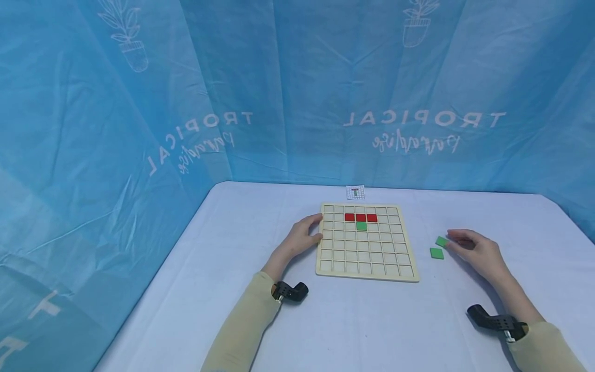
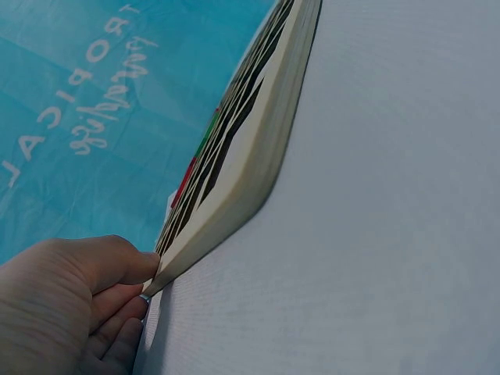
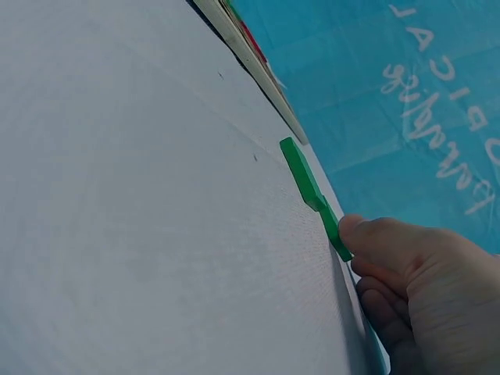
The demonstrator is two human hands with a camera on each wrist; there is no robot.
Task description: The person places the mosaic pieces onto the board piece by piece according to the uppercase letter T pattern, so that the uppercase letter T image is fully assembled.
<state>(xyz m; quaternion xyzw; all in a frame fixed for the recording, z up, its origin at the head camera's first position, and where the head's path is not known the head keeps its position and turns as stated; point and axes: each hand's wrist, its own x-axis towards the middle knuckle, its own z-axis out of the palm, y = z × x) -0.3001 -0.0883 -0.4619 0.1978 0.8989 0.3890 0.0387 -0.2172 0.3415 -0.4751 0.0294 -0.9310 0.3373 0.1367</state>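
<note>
A pale wooden grid board [image 1: 364,254] lies on the white table, with red tiles [image 1: 360,218] in one row and a green tile [image 1: 361,226] below the middle one. My left hand [image 1: 299,238] grips the board's left edge; in the left wrist view the thumb [image 2: 133,264] is at its upper rim. To the board's right my right hand [image 1: 479,256] pinches the edge of a loose green tile [image 1: 441,241], partly covered by the fingertips. A second loose green tile [image 1: 437,253] lies flat close by, nearer me. Both tiles appear end to end in the right wrist view.
A small printed pattern card [image 1: 355,192] lies behind the board, near the table's back edge. Blue printed curtains [image 1: 316,93] hang behind and to the left of the table [image 1: 362,325]. Each wrist wears a black camera mount [image 1: 293,292].
</note>
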